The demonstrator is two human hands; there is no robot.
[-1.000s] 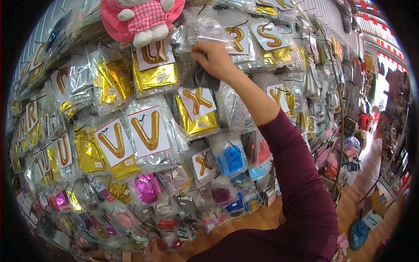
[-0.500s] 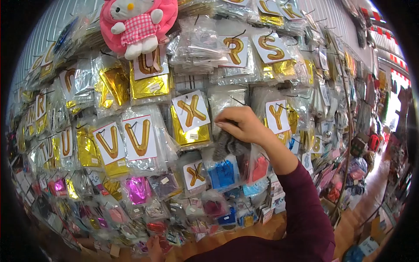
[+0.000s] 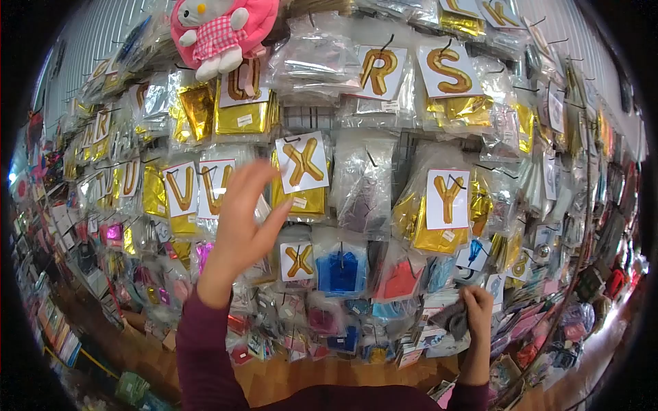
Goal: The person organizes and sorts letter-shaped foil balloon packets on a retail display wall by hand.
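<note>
My left hand [image 3: 241, 226] is raised before the wall of packets, its fingers apart and blurred, holding nothing. It partly covers a V card and sits just left of the gold X packet [image 3: 303, 162]. Lower right, my right hand [image 3: 479, 309] is closed on a grey fuzzy cloth [image 3: 451, 319], which hangs at its left side. Above that hand is the gold Y packet [image 3: 448, 200]. Between the X and Y packets hangs a clear packet [image 3: 364, 181] on a hook.
A pink plush toy [image 3: 218, 38] hangs at upper left. R [image 3: 381, 72] and S [image 3: 449, 72] packets hang above. Blue [image 3: 340, 272] and red [image 3: 399, 277] packets are lower down. Metal hooks stick out from the wall, and wooden floor [image 3: 288, 377] shows below.
My right hand has moved down and right with the grey cloth, away from the clear packet. My left hand has risen from the bottom to the V and X cards. The view has shifted.
</note>
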